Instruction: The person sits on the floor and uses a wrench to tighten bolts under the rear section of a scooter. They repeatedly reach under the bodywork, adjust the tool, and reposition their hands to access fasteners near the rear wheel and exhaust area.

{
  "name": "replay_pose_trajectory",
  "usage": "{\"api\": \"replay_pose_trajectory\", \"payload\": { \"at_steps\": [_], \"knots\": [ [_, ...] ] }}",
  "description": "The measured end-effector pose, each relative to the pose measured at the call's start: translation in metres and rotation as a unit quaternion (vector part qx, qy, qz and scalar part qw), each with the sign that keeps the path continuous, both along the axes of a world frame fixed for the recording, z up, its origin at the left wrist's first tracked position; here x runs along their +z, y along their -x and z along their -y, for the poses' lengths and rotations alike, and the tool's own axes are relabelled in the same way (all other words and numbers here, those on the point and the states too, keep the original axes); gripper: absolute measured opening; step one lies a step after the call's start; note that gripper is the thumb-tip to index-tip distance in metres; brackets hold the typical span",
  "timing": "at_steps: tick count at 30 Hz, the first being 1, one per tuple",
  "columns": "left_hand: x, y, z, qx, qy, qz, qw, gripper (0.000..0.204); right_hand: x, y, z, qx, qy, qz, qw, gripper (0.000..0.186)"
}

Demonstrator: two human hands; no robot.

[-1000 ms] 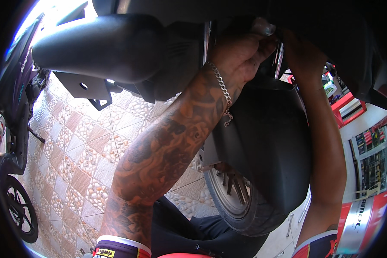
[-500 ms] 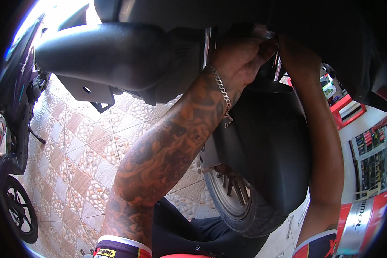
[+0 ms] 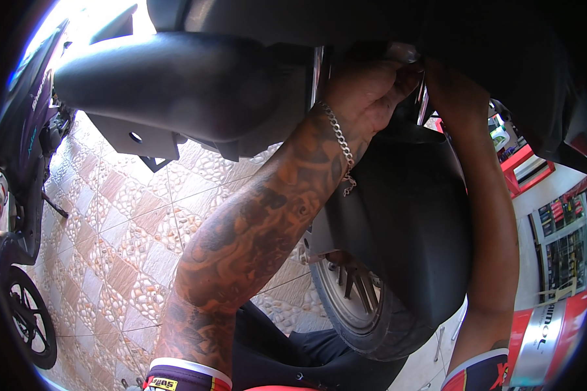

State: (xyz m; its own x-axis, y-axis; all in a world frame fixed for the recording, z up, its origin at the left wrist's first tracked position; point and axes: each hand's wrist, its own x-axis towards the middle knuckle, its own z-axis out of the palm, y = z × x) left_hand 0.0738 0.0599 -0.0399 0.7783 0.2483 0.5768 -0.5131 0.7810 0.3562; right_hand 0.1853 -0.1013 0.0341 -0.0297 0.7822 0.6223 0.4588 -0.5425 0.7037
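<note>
Bearing lettering: yellow sleeve label (image 3: 161, 384); hands (image 3: 368, 94) (image 3: 461, 91) above fender (image 3: 404, 215).

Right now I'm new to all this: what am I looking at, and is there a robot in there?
No robot here, just a person's two bare hands. The pictures come from a fisheye camera worn on the head, looking down, so straight edges bend near the rim.

The left hand, with a chain around its wrist, and the right hand reach up under a motorbike, above its black mudguard and rear wheel. The fingers are bunched close together in shadow, so I can't tell what they hold.

On the left, a second bike stands on the tiled floor. At lower right, a slim metal tool lies on the floor.
</note>
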Motion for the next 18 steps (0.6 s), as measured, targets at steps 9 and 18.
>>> {"api": "replay_pose_trajectory", "payload": {
  "at_steps": [9,18],
  "knots": [
    [0.015,0.008,0.006,0.039,-0.017,-0.083,0.996,0.018,0.018,0.003,-0.003,0.062,0.044,0.128,0.989,0.015],
    [0.009,-0.003,0.0,0.012,0.002,-0.086,0.996,0.021,-0.004,0.027,-0.025,0.169,-0.108,0.0,0.98,0.025]
  ]
}}
